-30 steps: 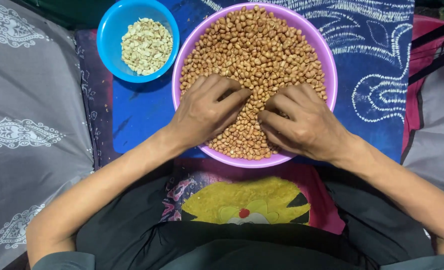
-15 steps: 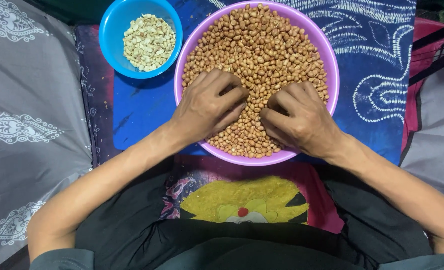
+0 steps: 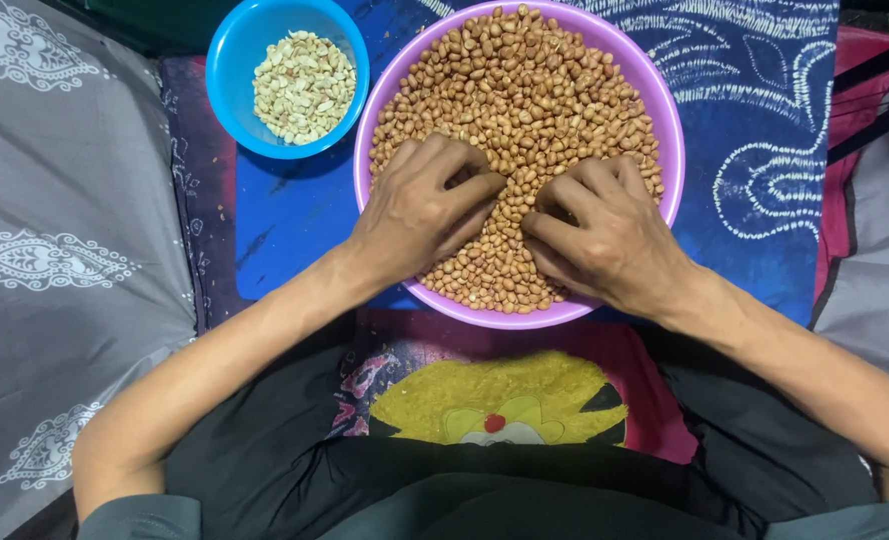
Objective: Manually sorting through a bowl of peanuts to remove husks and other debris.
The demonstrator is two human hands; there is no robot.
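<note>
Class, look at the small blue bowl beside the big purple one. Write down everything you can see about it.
The small blue bowl is round, smooth and glossy, plastic by the look of it. It stands upright on a blue patterned cloth, just left of the purple bowl, their rims close or touching. A low heap of pale, skinless peanut pieces lies in it, leaving much of the wall bare. Neither of the hands touches it; the left hand is nearer.

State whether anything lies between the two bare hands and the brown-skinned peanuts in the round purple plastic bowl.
Nothing visible does: the left hand and the right hand rest directly on the brown-skinned peanuts in the round purple plastic bowl.
</note>
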